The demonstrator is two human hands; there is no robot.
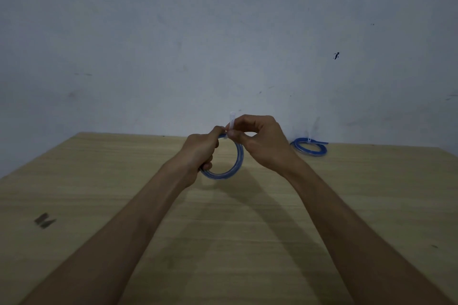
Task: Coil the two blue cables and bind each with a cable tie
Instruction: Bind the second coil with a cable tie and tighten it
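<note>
Hands at work over a bare wooden table (247, 242), with the job seemingly more than half done. One blue cable (309, 147) lies coiled at the table's far right edge, close to the wall; a pale cable tie (309, 140) stands up from its top, so that coil appears bound already, a short blue end poking out to the right.

The second coil (230, 168) is held upright above the middle of the table. The left hand (200, 153) is closed around its left side, fingers curled through the loop and gripping the turns together. The right hand (260, 141) pinches a translucent white cable tie (232, 121) between thumb and forefinger at the top of the coil, the other fingers loosely curled; the strap's end sticks up above the knuckles. Whether the tail has entered the tie's head cannot be told, as the fingers hide the joint. What remains, by the look of it, is to cinch this tie tight and set the coil down.

The table is light wood-grain laminate, marked by a dark smudge (44, 220) near the left edge and otherwise uncluttered. Behind it rises a plain grey-blue wall (223, 32), scuffed and spotted, with one dark mark (336, 56) on the right. The light is dim and even.
</note>
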